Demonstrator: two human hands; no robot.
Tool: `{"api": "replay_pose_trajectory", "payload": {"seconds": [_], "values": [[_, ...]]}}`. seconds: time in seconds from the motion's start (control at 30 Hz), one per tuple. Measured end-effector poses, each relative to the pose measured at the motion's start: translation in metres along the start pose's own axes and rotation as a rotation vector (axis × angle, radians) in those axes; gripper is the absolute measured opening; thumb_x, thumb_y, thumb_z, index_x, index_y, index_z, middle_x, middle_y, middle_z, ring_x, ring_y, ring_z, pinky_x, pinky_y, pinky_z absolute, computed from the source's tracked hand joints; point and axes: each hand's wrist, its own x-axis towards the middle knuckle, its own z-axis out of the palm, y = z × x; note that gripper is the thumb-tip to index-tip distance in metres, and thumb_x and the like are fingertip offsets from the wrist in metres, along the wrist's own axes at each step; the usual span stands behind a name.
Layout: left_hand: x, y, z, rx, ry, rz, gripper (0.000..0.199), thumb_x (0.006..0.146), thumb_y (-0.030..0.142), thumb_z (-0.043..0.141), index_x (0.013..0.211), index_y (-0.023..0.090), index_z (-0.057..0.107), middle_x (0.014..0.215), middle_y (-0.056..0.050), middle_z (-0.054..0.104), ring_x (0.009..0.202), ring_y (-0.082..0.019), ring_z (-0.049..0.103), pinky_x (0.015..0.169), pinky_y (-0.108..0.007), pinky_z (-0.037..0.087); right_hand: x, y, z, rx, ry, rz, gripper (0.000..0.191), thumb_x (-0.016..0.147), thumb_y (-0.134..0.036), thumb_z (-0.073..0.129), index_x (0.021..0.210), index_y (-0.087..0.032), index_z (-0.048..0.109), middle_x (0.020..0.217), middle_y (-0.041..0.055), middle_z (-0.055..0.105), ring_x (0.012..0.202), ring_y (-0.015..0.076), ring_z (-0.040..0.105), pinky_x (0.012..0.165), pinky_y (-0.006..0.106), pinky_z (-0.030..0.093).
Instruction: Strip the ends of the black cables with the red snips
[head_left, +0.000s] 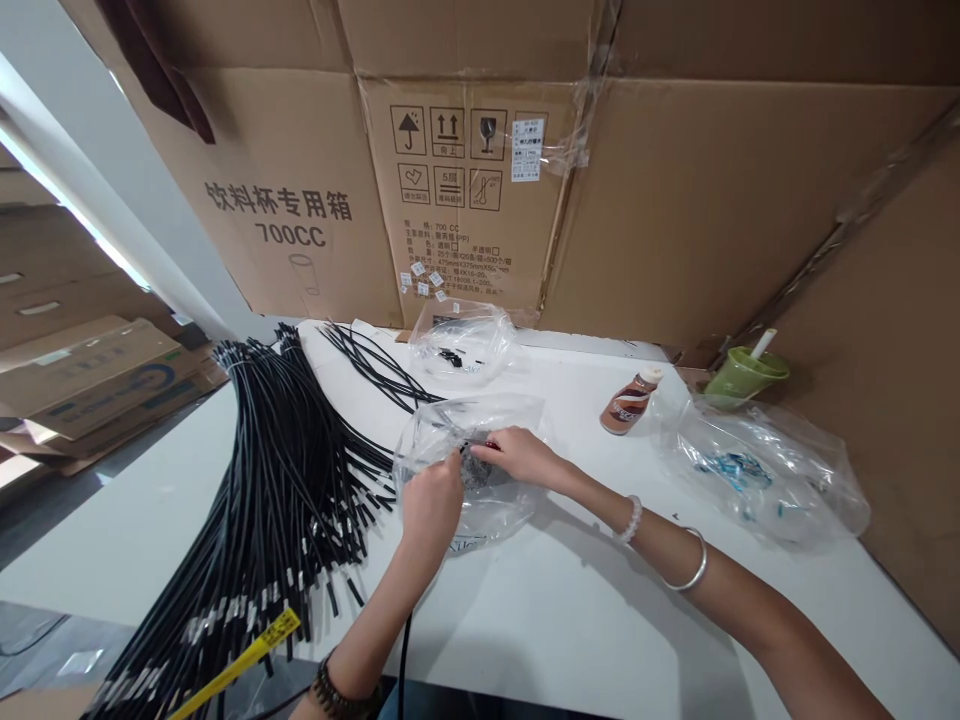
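My left hand [435,500] is closed on a black cable [406,650], whose length hangs below my wrist over the table's front edge. Its dark tip pokes out by my thumb. Facing it, my right hand [523,456] is pinched closed, with a bit of dark red at its fingertips; what it holds is too small to make out. Both hands meet over an open clear plastic bag [510,520] with many small grey pieces [474,473] inside. To the left lies a large bundle of black cables [277,430] with pale, silvery ends.
Behind the bag are loose black cables [375,365] and another clear bag [480,345] with small black parts. A brown bottle [628,402], a green cup [746,376] and a bag with blue pieces [780,470] stand right. Cardboard [675,200] walls the back. A yellow strip [240,662] crosses the bundle.
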Motion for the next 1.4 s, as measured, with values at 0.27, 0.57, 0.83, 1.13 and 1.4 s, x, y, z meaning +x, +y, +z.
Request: {"api": "replay_pose_trajectory", "payload": {"seconds": [0.27, 0.57, 0.83, 1.13, 1.4], "values": [[-0.002, -0.001, 0.0, -0.03, -0.044, 0.035, 0.042, 0.091, 0.009, 0.035, 0.124, 0.016, 0.061, 0.087, -0.011, 0.074, 0.076, -0.027, 0.07, 0.056, -0.03, 0.036, 0.008, -0.01, -0.015, -0.001, -0.156, 0.134, 0.048, 0.091, -0.045, 0.05, 0.053, -0.019, 0.04, 0.048, -0.0051, 0.037, 0.048, 0.0102, 0.038, 0.051, 0.025, 0.026], [0.001, -0.001, -0.005, -0.351, -0.003, -0.051, 0.035, 0.089, 0.012, 0.04, 0.11, 0.014, 0.068, 0.074, -0.011, 0.068, 0.07, -0.026, 0.064, 0.06, -0.03, 0.032, 0.018, -0.008, -0.019, 0.032, -0.106, 0.131, 0.045, 0.09, -0.043, 0.055, 0.055, -0.018, 0.041, 0.05, -0.007, 0.036, 0.049, 0.0088, 0.035, 0.053, 0.023, 0.028], [0.002, -0.013, -0.022, -1.088, -0.204, -0.172, 0.045, 0.093, 0.041, 0.029, 0.091, 0.015, 0.065, 0.04, 0.01, 0.021, 0.031, -0.01, 0.022, 0.038, -0.022, 0.024, -0.002, 0.009, -0.009, 0.263, 0.127, 0.029, 0.051, 0.09, -0.06, 0.038, 0.059, -0.02, 0.03, 0.054, -0.0053, 0.028, 0.053, 0.0088, 0.03, 0.052, 0.026, 0.022], [-0.008, 0.012, 0.0, -1.41, -0.252, -0.255, 0.027, 0.09, 0.04, 0.036, 0.075, 0.019, 0.047, 0.048, 0.01, 0.034, 0.029, -0.003, 0.015, 0.032, -0.017, 0.019, -0.017, 0.012, -0.013, 0.245, 0.107, -0.067, 0.051, 0.088, -0.06, 0.042, 0.06, -0.019, 0.032, 0.055, -0.0061, 0.028, 0.052, 0.0084, 0.029, 0.051, 0.024, 0.022], [-0.012, 0.014, 0.002, -1.013, 0.013, -0.308, 0.029, 0.09, 0.033, 0.039, 0.086, 0.017, 0.064, 0.047, 0.003, 0.054, 0.033, -0.012, 0.044, 0.041, -0.025, 0.034, -0.016, -0.007, -0.012, 0.019, 0.142, -0.105, 0.038, 0.089, -0.045, 0.055, 0.065, -0.018, 0.042, 0.057, -0.0044, 0.045, 0.054, 0.0093, 0.034, 0.056, 0.025, 0.022]]}}
